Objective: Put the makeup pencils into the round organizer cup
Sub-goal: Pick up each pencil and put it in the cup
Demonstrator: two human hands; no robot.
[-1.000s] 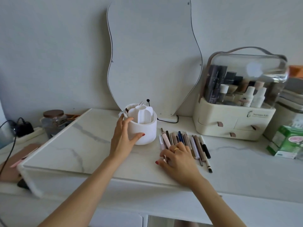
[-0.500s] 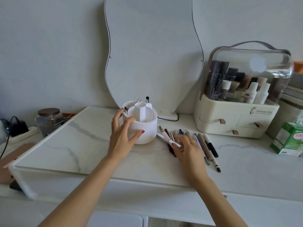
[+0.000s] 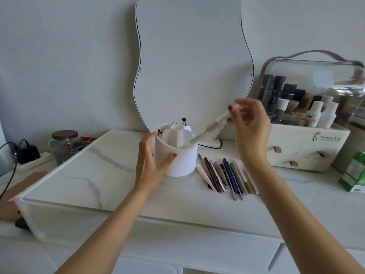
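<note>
**One pencil tilted over the cup, the rest lying in a row**

From my remote seat I see the right hand (image 3: pixel 249 125) raised above the counter, thumb and fingertips (image 3: pixel 230 108) pinching the upper end of a pale pencil (image 3: pixel 213 126). The pencil slants down to the left, and its lower tip sits at the rim of the round organizer cup (image 3: pixel 176 157), over one of its inner compartments. Motion blur smears the pencil and the fingers, so I cannot tell which fingers actually press it or whether the tip touches the cup.

The left hand (image 3: pixel 151 165) is curved round the cup's left side, thumb on the front wall and fingers wrapped behind, where the cup hides their tips. The cup stands upright on the marble-patterned counter (image 3: pixel 88 175). A white divider rises in its centre, and a few thin tools poke above the far rim; I cannot make out what they are.

Just to the right of the cup lies the row of makeup pencils (image 3: pixel 227 176), side by side on the counter, some overlapping. The right forearm crosses in front of the row's far right end.

Behind the cup leans a wavy-edged mirror (image 3: pixel 193 56), its top cut off by the frame. At the right stands a cream cosmetics case (image 3: pixel 308 151) with a clear lid; the bottles inside are dim through the plastic. A green box (image 3: pixel 353 173) is clipped by the right edge, and a glass jar (image 3: pixel 65 147) stands at the left.
</note>
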